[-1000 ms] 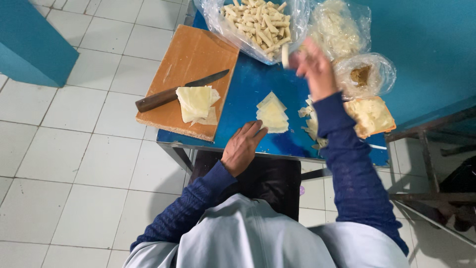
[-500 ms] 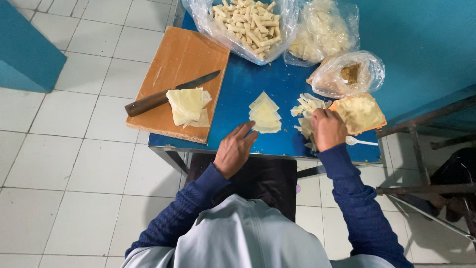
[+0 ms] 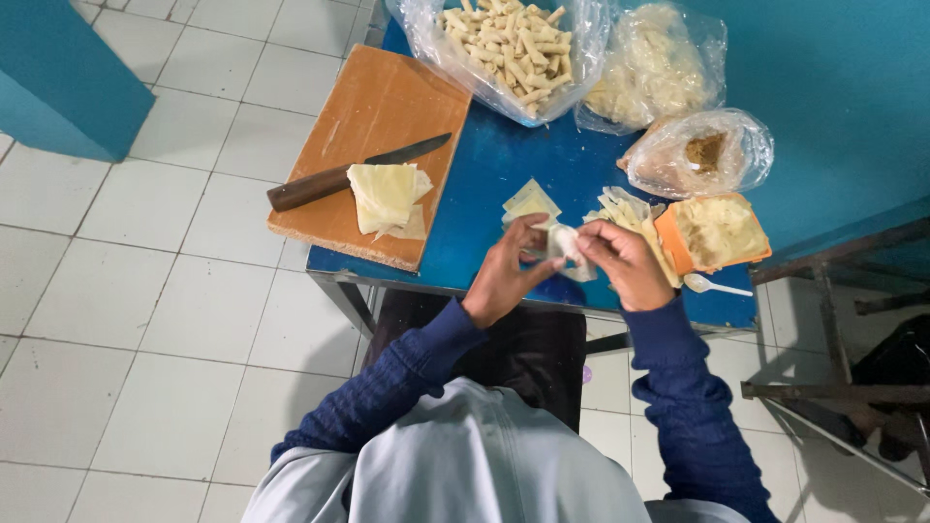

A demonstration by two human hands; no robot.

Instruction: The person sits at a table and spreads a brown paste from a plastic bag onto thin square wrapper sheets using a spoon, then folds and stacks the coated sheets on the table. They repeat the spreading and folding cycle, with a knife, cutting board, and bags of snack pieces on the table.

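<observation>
Hidden or unclear: the wrapper piece [image 3: 565,247] is mostly covered by both hands; its shape, and whether anything lies inside it, cannot be made out. The person's body hides the near edge of the tabletop [image 3: 484,208].
Left hand [image 3: 509,271]: raised just above the tabletop's near edge, fingers curled narrowly and pinching the left side of the wrapper piece.
Right hand [image 3: 620,260]: facing the left hand, fingers closed on the right side of the same piece.
Wrapper piece: pale, small, held between the two hands over the blue tabletop; its visible part runs roughly up and away from the person, but the long axis is hard to judge.
Loose wrappers [image 3: 530,201]: a small pale stack lying flat on the tabletop, just beyond the left hand.
Orange tub [image 3: 717,232]: holds a pale filling, just right of the right hand; a white spoon [image 3: 715,286] lies beside its near edge.
Cutting board [image 3: 373,145]: wooden, on the tabletop's left end, overhanging it; a knife [image 3: 354,174] lies across it, handle to the left, beside a stack of sheets [image 3: 386,197].
Bags: a clear bag of rolled sticks [image 3: 509,44] at the far edge, cut off by the frame.
</observation>
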